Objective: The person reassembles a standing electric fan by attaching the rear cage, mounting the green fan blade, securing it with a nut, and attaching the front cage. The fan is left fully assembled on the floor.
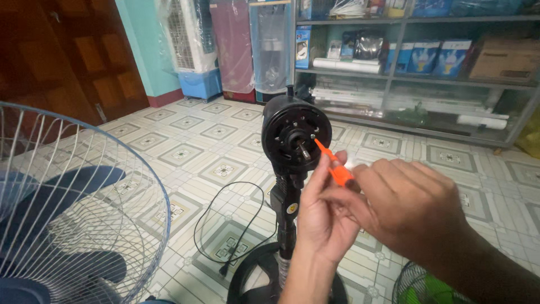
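A black pedestal fan stands in front of me with its guard and blades off, so the round motor head [295, 134] shows its bare metal shaft. An orange screwdriver [333, 165] points its tip at the face of the motor head, just right of the shaft. My left hand [319, 211] pinches the screwdriver from below. My right hand [408, 204] closes over its handle end from the right. The fan's black pole [287, 225] and round base [253, 276] lie below my hands.
A wire fan guard [73, 214] with blue blades behind it fills the lower left. The black power cord [225, 225] loops on the patterned tile floor. Another guard with green [422, 287] sits at the bottom right. Glass shelves with boxes [427, 62] and wrapped appliances line the back.
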